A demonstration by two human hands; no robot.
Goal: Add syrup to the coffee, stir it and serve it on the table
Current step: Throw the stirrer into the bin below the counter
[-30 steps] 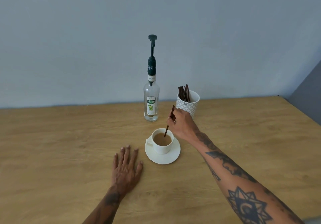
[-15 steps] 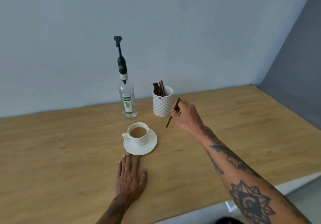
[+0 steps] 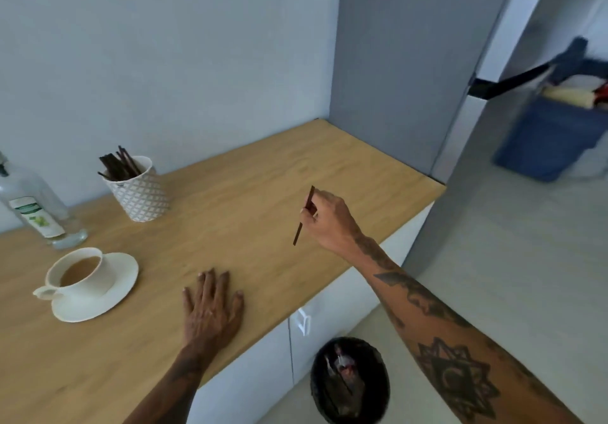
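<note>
Head view: wooden countertop (image 3: 230, 193), light grain, matte, with white cabinet fronts (image 3: 256, 367) below its front edge. Right hand (image 3: 329, 223) is raised above the counter, well apart from the cup, pinching a thin dark brown stir stick (image 3: 304, 216) between thumb and fingertips; the stick is flat, narrow and tilted, lower end pointing down toward the wood without touching it. Left hand (image 3: 212, 308) lies flat on the counter, palm down, fingers spread, grasping nothing. White glazed coffee cup (image 3: 79, 272) sits on a round white saucer (image 3: 108, 295) at the left of the counter, handle toward the near-left, holding light brown coffee. Clear glass syrup bottle (image 3: 36, 209) with a white and green label stands just behind the cup, its top cut off by the frame. White cup-shaped holder (image 3: 138, 190) with a lattice pattern stands to the right of the bottle, near the wall, containing more dark sticks. Round black bin (image 3: 350, 379) stands on the floor below the counter edge, with some refuse inside; contents blurred.
</note>
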